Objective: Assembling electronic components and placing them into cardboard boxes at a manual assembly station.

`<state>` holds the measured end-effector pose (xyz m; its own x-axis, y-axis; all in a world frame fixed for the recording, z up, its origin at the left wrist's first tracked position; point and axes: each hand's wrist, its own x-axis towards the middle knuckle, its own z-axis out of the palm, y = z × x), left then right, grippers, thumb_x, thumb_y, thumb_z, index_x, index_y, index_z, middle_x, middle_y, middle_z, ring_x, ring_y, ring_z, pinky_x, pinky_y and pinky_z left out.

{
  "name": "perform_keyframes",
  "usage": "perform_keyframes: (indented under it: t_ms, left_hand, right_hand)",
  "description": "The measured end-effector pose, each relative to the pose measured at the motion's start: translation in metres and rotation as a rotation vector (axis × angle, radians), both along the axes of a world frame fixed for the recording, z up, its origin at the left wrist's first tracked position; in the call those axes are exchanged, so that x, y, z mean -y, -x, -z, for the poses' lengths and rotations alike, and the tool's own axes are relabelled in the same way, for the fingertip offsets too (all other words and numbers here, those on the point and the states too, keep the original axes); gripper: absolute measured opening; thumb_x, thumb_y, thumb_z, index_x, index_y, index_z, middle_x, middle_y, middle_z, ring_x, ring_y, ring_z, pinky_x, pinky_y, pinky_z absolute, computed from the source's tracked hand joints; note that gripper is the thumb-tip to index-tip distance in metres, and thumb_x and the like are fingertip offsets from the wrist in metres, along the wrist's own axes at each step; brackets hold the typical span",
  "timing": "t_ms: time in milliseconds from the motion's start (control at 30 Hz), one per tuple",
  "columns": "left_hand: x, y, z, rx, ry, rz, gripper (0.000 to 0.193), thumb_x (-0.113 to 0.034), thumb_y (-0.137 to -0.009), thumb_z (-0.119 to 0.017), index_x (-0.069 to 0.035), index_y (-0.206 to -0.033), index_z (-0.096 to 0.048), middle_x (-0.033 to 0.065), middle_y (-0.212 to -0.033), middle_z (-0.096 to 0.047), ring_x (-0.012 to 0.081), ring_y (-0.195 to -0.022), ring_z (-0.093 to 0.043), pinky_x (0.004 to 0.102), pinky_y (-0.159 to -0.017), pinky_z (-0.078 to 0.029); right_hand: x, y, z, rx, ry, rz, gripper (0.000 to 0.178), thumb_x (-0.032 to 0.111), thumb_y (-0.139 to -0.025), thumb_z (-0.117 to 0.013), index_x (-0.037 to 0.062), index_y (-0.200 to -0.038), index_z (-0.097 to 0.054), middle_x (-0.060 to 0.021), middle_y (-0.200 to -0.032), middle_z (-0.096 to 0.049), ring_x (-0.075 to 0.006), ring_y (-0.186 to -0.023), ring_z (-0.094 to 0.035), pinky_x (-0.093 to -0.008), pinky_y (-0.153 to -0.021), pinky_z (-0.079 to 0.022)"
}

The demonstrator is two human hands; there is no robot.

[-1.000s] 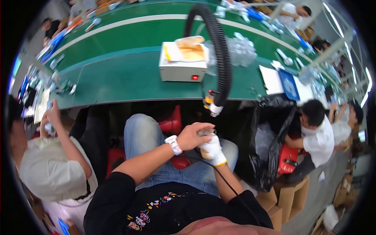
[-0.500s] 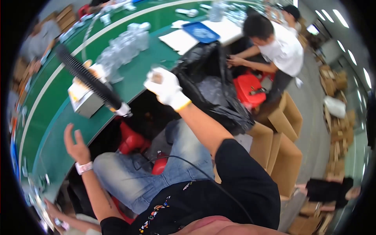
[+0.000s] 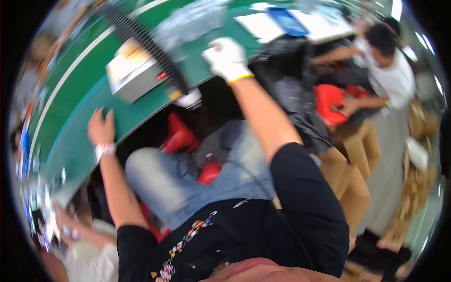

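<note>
Over the green table (image 3: 145,104), here we are with both hands up and apart! A second ago they met above the lap around a small greyish thing; now the left hand (image 3: 101,129) is out by the table's near edge, and the right hand (image 3: 228,57), in its white glove, is across the tabletop between the heap of clear plastic (image 3: 192,23) and the black bag (image 3: 291,68). So that two-handed hold has broken up, we judge, and any carrying falls to the glove alone. Our view has swung too, pushing the pale box (image 3: 136,80) and black hose (image 3: 145,44) leftward.

Left fingers: thumb standing off, the others loosely extended, no object showing among them. Right fingers: folded inward, but pinching something or just curled? We can't tell. A small tan patch peeks at the glove's front, bare fingertip or object, too smeared to call. The little thing itself? Perhaps inside that fist; we can't pick it out anywhere. Motion blur softens everything, the hose's lower end included, the bag's inside is murky, and we can't say whether either hand touches the table.
</note>
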<state>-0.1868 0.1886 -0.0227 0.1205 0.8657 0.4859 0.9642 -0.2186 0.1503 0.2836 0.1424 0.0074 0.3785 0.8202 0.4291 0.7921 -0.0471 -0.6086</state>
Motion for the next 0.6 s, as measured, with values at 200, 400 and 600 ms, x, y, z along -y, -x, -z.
perform_keyframes:
  t_ms: [200,400,600]
  left_hand:
    - [0.037,-0.019,0.008,0.469,-0.240,0.249,0.019,-0.015,-0.090,-0.072,-0.004,-0.105,-0.072,0.0151,-0.101,-0.074,0.0279,-0.090,-0.072,0.0340,-0.082,-0.055]
    - [0.145,-0.066,0.017,0.129,0.192,0.725,0.009,-0.008,-0.083,-0.072,-0.002,-0.089,-0.071,0.0118,-0.087,-0.072,0.0293,-0.079,-0.070,0.0362,-0.073,-0.056]
    - [0.100,-0.064,0.117,0.435,0.466,0.209,0.018,-0.018,-0.082,-0.072,-0.006,-0.096,-0.074,0.0161,-0.094,-0.072,0.0368,-0.093,-0.069,0.0428,-0.087,-0.056]
  right_hand:
    - [-0.003,-0.022,0.041,-1.033,-0.478,-0.215,0.020,0.004,-0.088,-0.077,0.0046,-0.106,-0.067,-0.0106,-0.097,-0.072,-0.0208,-0.085,-0.069,-0.0374,-0.080,-0.057]
    - [0.075,0.002,0.101,-1.608,-0.575,-0.489,0.008,0.009,-0.091,-0.072,0.0092,-0.096,-0.066,-0.0079,-0.085,-0.066,-0.0229,-0.076,-0.063,-0.0385,-0.070,-0.053]
    - [0.152,0.060,0.270,-2.172,-0.020,0.296,0.015,0.014,-0.094,-0.071,0.0113,-0.106,-0.062,-0.0055,-0.096,-0.064,-0.0200,-0.082,-0.062,-0.0385,-0.073,-0.055]
